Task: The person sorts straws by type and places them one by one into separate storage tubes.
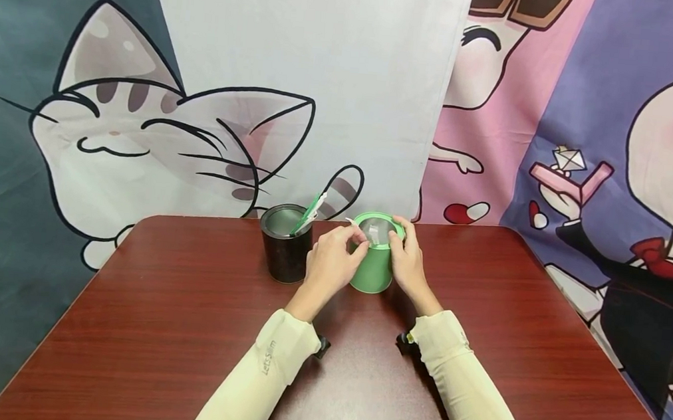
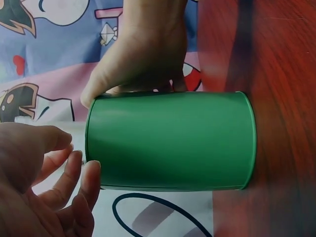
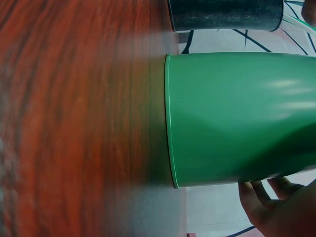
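Observation:
A green can [image 1: 372,266] stands upright on the table, its pale grey round top facing up inside a green rim. My right hand [image 1: 407,259] holds it from the right, fingers at the rim and along the side. At the left of the rim is my left hand [image 1: 335,255], thumb and index finger brought together in a pinch. A small white tip [image 1: 350,221] sticks out behind those fingers, part of a thin white item mostly hidden by the hand. In the left wrist view the left fingertips [image 2: 90,173] lie right at the top end of the can.
Left of the green can stands a black can [image 1: 285,252], with a green and white slim item [image 1: 310,216] leaning out of its top. Both cans are near the far edge of the red-brown table [image 1: 170,329]. Behind hangs a cartoon-printed cloth [image 1: 326,49].

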### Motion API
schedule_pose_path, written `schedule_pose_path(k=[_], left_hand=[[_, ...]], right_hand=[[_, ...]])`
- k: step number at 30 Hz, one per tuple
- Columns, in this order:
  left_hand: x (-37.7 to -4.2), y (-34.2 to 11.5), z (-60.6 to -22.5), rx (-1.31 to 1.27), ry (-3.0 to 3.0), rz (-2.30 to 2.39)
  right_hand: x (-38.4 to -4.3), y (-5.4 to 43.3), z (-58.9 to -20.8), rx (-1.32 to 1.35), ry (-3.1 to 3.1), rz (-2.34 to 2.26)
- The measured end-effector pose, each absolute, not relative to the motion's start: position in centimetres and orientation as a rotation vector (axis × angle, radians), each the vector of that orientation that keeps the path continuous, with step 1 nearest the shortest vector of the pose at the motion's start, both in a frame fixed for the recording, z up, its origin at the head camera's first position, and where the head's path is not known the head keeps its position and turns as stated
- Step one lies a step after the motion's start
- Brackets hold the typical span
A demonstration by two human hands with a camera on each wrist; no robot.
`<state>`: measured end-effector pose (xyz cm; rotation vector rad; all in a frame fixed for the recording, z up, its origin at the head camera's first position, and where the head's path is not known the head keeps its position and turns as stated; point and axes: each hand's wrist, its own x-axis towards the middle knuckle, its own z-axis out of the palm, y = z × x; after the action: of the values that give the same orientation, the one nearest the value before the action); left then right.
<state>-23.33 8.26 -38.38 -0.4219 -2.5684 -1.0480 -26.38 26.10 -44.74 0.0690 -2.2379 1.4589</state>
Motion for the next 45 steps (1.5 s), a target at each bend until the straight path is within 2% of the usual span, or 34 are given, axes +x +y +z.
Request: schedule_pose_path(k=[15,28,41,45], left_hand=[[-22.9,7.0,-40.1,-0.428,-2.664,-1.028],[-22.9,8.4,-41.4,-0.491,-2.686,-1.177],[-20.7,8.1,-40.2,-0.530,-2.665,-1.425],[-19.8,8.2,-39.8,-0.571,-2.670,-1.224]], right_hand=[[-26.6,27.3,-45.0,0.071,-2.224,1.451],[-26.5,29.9,-44.2,0.053,-2.329,1.430],[-23.5,32.0,-42.6,0.029,-2.457,1.265],[-21.8,32.1,-42.3,-0.029,-2.526,1.119]])
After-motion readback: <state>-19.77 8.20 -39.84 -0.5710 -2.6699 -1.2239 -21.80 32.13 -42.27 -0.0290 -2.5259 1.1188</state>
